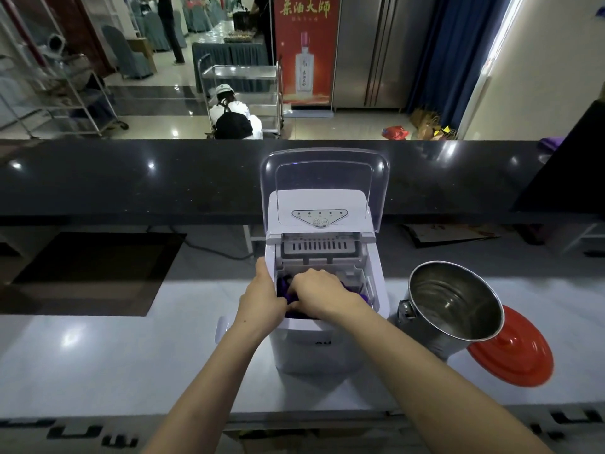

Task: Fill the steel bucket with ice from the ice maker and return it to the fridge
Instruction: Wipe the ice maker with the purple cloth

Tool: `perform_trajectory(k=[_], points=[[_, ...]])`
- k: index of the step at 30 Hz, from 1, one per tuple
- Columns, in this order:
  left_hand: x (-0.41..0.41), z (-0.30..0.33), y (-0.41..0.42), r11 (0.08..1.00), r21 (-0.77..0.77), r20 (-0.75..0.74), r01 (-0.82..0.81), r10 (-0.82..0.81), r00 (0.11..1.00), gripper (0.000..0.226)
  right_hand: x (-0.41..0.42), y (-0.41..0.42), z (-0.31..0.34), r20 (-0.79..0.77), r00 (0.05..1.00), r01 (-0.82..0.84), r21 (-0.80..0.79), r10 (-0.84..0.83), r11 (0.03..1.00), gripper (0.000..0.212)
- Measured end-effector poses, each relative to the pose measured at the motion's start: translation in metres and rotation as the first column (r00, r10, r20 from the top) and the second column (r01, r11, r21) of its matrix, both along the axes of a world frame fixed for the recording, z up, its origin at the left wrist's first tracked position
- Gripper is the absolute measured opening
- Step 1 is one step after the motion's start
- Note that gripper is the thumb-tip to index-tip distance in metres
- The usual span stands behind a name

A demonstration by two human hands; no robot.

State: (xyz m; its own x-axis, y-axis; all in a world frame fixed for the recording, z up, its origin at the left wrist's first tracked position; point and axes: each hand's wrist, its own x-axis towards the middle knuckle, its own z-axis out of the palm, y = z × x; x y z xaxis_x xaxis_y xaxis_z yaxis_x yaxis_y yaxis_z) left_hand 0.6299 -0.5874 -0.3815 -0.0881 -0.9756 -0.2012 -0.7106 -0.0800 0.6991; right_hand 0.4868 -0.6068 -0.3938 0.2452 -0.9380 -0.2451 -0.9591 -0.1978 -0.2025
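Observation:
A white ice maker [322, 348] stands on the pale counter, its clear lid [376, 178] raised upright. A purple basket [363, 296] sits inside its opening, mostly hidden by my hands. My left hand [262, 296] holds the ice maker's left rim, thumb reaching inside onto the purple part. Inside the opening, my right hand [320, 291] lies with fingers curled down over the purple basket. The steel bucket [458, 309] stands just right of the ice maker, nothing visible inside it. No ice is visible.
A red round lid [520, 348] lies flat behind the bucket's right side. A raised black bar top [131, 181] runs behind the ice maker. A dark recessed panel [88, 273] sits at the counter's left. A person crouches beyond the bar by a steel trolley [242, 90].

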Motion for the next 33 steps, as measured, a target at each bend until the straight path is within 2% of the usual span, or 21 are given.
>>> perform_trajectory(k=[4, 7, 12, 14, 18, 22, 24, 26, 30, 33], points=[[-0.001, -0.002, -0.001, 1.000, 0.013, 0.015, -0.011, 0.011, 1.000, 0.071, -0.003, -0.004, 0.001, -0.096, 0.984, -0.145, 0.074, 0.152, 0.987, 0.023], [0.000, -0.002, -0.002, 1.000, 0.020, 0.031, -0.010, 0.010, 0.999, 0.077, -0.002, -0.006, 0.002, -0.140, 0.972, -0.169, 0.146, 0.190, 0.975, 0.024], [-0.001, -0.002, -0.001, 1.000, 0.017, 0.051, -0.011, 0.010, 0.999, 0.078, -0.010, 0.002, 0.024, -0.108, 0.968, -0.186, 0.301, 0.227, 0.935, 0.026], [-0.001, -0.002, 0.000, 1.000, 0.026, 0.040, -0.017, 0.016, 0.999, 0.078, -0.020, 0.007, 0.037, -0.036, 0.977, -0.184, 0.369, 0.212, 0.911, 0.036], [0.000, -0.002, -0.002, 0.999, 0.040, 0.014, -0.026, 0.026, 1.000, 0.068, -0.034, 0.011, 0.047, -0.019, 0.983, -0.164, 0.369, 0.184, 0.915, 0.050], [-0.002, 0.000, -0.011, 0.999, 0.008, 0.065, -0.034, 0.034, 0.997, 0.051, -0.025, 0.014, 0.036, 0.011, 0.976, -0.210, 0.297, 0.216, 0.931, 0.043], [-0.004, -0.001, -0.013, 0.999, 0.002, 0.092, -0.037, 0.037, 0.995, 0.051, -0.026, 0.015, 0.029, 0.025, 0.976, -0.216, 0.244, 0.216, 0.945, 0.034], [-0.004, -0.002, -0.013, 0.999, 0.010, 0.108, -0.039, 0.037, 0.993, 0.056, -0.029, 0.014, 0.026, 0.018, 0.977, -0.209, 0.256, 0.211, 0.944, 0.029], [-0.005, -0.003, -0.014, 0.999, 0.012, 0.117, -0.041, 0.040, 0.992, 0.059, -0.031, 0.009, 0.039, -0.066, 0.966, -0.209, 0.362, 0.249, 0.908, 0.051], [-0.006, -0.002, -0.014, 0.999, 0.008, 0.115, -0.043, 0.042, 0.992, 0.058, -0.035, 0.006, 0.044, -0.138, 0.942, -0.228, 0.402, 0.304, 0.887, 0.055]])
